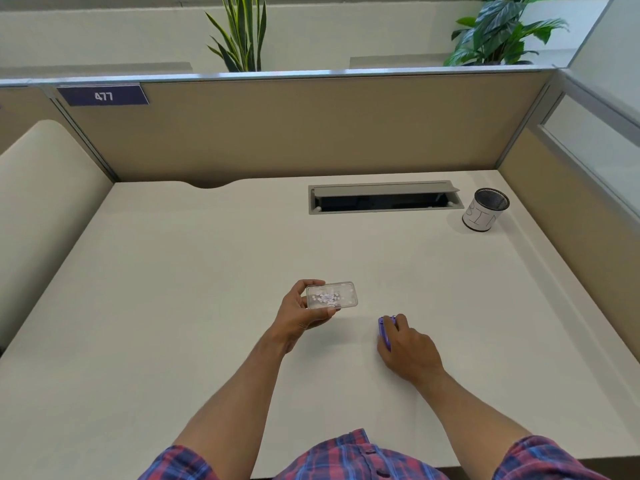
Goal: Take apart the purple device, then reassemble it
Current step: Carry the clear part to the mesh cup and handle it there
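Note:
The purple device (383, 332) lies on the white desk (207, 289), right of centre. My right hand (408, 348) covers most of it, fingers curled around it, so only its left edge and top corner show. My left hand (301, 311) holds a clear plastic tray (334, 295) a little above the desk, left of the device. Several small pale paper bits lie inside the tray.
A black mesh cup (485, 209) with a white label stands at the back right. A grey cable hatch (384, 197) is open in the desk at the back. Beige partition walls enclose the desk on the back and right sides.

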{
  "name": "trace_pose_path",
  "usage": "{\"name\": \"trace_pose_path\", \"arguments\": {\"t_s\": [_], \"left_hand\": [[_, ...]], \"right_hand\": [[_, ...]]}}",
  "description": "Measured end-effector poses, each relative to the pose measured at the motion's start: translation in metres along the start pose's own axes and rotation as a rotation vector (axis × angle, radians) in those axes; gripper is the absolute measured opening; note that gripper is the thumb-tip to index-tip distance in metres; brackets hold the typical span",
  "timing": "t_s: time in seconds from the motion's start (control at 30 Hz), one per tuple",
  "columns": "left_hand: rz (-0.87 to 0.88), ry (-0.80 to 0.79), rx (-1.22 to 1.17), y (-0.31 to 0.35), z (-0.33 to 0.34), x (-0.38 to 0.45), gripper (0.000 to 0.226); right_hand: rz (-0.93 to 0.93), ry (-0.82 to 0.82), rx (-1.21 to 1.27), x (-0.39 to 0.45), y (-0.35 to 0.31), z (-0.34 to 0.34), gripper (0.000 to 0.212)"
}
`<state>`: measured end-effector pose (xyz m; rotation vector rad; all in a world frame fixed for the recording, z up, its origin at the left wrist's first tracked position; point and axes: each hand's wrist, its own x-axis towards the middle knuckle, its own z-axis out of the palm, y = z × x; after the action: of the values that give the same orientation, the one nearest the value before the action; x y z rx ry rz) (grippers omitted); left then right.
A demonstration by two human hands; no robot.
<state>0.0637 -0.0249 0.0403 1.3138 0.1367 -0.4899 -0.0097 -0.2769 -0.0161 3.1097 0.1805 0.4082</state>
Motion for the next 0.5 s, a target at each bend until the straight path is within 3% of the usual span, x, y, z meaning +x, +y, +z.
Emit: {"name": "trace_pose_path", "arguments": {"t_s": [0.1, 0.2, 0.27, 0.37, 0.43, 0.5], "left_hand": [[0.002, -0.005, 0.004, 0.001, 0.001, 0.002, 0.066], [0.003, -0.014, 0.008, 0.001, 0.003, 0.004, 0.066], [0.003, -0.020, 0.020, 0.001, 0.005, 0.007, 0.065], [0.003, -0.039, 0.051, 0.003, 0.014, 0.013, 0.065], [0.007, -0.051, 0.077, 0.005, 0.022, 0.017, 0.068], [0.011, -0.062, 0.110, 0.008, 0.033, 0.023, 0.069]], "right_hand": [[0.048, -0.043, 0.002, -0.001, 0.001, -0.001, 0.044], [0.290, -0.015, 0.170, 0.011, -0.002, -0.012, 0.045], [0.529, -0.047, 0.445, 0.027, -0.003, -0.022, 0.041], [0.778, -0.131, 1.169, 0.057, -0.002, -0.043, 0.037], [0.795, -0.139, 1.432, 0.072, 0.000, -0.051, 0.032], [0.746, -0.146, 1.513, 0.080, 0.003, -0.056, 0.028]]}}
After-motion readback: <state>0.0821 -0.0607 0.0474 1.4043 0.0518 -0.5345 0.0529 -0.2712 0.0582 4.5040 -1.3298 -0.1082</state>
